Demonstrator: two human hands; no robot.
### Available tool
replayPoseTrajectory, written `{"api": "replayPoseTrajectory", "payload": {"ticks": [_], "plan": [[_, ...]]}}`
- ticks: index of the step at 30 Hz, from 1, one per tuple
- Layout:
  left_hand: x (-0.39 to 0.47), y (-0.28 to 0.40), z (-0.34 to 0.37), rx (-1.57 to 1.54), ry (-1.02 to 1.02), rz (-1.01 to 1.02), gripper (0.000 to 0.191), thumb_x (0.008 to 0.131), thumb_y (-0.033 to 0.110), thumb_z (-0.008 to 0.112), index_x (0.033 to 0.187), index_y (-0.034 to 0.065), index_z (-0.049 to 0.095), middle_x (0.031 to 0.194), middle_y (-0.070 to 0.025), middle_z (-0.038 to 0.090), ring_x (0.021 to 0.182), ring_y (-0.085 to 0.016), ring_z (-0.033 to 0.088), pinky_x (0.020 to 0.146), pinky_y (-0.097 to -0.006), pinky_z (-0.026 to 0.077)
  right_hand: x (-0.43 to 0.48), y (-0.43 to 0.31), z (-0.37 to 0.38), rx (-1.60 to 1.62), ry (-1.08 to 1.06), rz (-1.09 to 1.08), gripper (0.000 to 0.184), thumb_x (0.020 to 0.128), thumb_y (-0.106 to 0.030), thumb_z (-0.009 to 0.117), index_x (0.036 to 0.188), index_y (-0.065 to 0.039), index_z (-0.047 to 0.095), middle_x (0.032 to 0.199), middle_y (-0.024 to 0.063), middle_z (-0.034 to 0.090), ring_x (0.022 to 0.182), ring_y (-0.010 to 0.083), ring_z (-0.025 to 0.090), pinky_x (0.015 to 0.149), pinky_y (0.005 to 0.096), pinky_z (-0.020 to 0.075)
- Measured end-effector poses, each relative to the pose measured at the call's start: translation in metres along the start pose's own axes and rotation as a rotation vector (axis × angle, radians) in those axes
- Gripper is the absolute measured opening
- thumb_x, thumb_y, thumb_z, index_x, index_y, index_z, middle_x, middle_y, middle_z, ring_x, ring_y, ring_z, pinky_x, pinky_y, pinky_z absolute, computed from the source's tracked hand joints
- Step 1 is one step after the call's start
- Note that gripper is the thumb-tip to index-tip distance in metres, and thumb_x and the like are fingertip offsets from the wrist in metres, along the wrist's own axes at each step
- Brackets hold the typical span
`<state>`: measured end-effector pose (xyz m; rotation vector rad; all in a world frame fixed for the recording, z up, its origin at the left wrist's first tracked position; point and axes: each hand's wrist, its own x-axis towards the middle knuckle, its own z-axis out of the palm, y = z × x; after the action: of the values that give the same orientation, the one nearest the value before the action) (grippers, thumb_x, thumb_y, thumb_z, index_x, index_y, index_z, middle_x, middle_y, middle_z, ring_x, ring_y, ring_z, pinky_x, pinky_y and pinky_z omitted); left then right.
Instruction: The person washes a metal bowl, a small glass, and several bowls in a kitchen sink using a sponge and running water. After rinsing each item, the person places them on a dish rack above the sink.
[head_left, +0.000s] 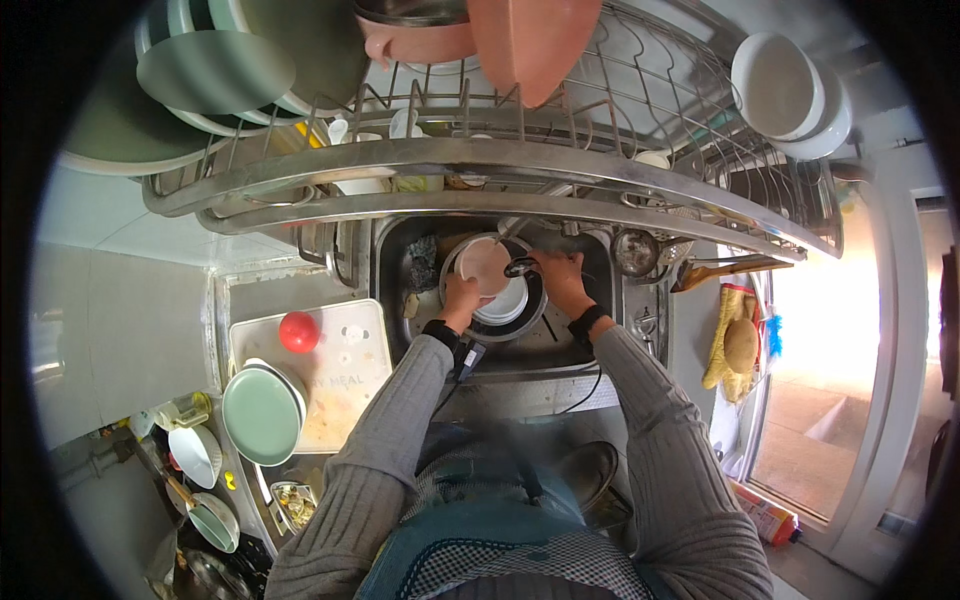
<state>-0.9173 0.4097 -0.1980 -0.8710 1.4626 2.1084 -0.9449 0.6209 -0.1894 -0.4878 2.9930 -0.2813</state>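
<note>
My left hand (459, 301) grips the rim of a pale pink bowl (482, 264), tilted over a round metal basin (541, 321) in the sink (589, 352). My right hand (562, 283) holds a small, dark, shiny utensil (519, 266) against the bowl's right side; its exact kind cannot be made out. White dishes (504, 309) lie stacked in the basin below both hands. The faucet spout (510, 227) comes in from behind, just above the bowl. A dark scouring pad (422, 262) rests in the sink's left part.
A metal dish rack (450, 161) with plates and pans spans the space above the sink. On the left, a cutting board (352, 405) carries a red round object (299, 332) and green dishes (262, 416). Ladles (636, 251) and an oven mitt (720, 337) hang right.
</note>
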Motion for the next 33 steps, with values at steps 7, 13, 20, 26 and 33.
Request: {"api": "replayPoseTrajectory", "payload": {"ticks": [7, 13, 20, 26, 33], "plan": [[-0.009, -0.021, -0.02, -0.271, -0.268, -0.071, 0.036, 0.098, 0.006, 0.045, 0.132, -0.0049, 0.042, 0.128, -0.018, 0.054, 0.11, -0.029, 0.062, 0.095, -0.0379, 0.056, 0.016, -0.053, -0.008, -0.147, -0.068, -0.207, 0.027, 0.087, -0.014, 0.06, 0.113, -0.017, 0.061, 0.089, 0.0072, 0.069, 0.081, 0.0251, 0.067, 0.089, 0.0509, 0.0356], [-0.004, -0.026, -0.033, -0.429, -0.376, -0.138, 0.037, 0.098, 0.002, 0.043, 0.132, -0.0093, 0.038, 0.13, -0.0196, 0.052, 0.111, -0.031, 0.061, 0.099, -0.0381, 0.055, 0.036, -0.074, -0.009, -0.229, 0.067, -0.378, 0.018, 0.085, -0.015, 0.058, 0.101, -0.014, 0.068, 0.113, 0.0127, 0.065, 0.086, 0.0251, 0.068, 0.102, 0.0575, 0.0304], [0.001, -0.032, -0.036, -0.562, -0.379, -0.134, 0.044, 0.091, -0.006, 0.041, 0.135, -0.0049, 0.037, 0.131, -0.0202, 0.051, 0.116, -0.031, 0.058, 0.101, -0.0428, 0.053, 0.032, -0.088, -0.037, -0.165, 0.256, -0.424, 0.017, 0.084, -0.016, 0.059, 0.098, -0.013, 0.068, 0.115, 0.0093, 0.061, 0.105, 0.0241, 0.062, 0.107, 0.0591, 0.0272], [0.008, -0.024, -0.066, -0.563, -0.285, -0.006, 0.044, 0.094, -0.006, 0.037, 0.138, -0.0038, 0.034, 0.139, -0.0196, 0.045, 0.122, -0.033, 0.054, 0.105, -0.0462, 0.049, -0.006, -0.049, -0.032, 0.15, 0.273, -0.124, 0.032, 0.078, -0.012, 0.067, 0.109, -0.011, 0.058, 0.115, 0.0106, 0.058, 0.106, 0.0313, 0.058, 0.089, 0.0479, 0.0433], [-0.032, -0.001, -0.102, -0.547, -0.31, 0.118, 0.048, 0.098, -0.003, 0.034, 0.145, 0.0006, 0.027, 0.146, -0.0181, 0.039, 0.131, -0.035, 0.046, 0.114, -0.0482, 0.04, -0.009, 0.003, 0.103, 0.29, -0.472, 0.491, 0.064, 0.086, -0.03, 0.069, 0.129, 0.005, 0.037, 0.112, 0.0196, 0.061, 0.095, 0.0371, 0.064, 0.077, 0.0463, 0.0547]]}}
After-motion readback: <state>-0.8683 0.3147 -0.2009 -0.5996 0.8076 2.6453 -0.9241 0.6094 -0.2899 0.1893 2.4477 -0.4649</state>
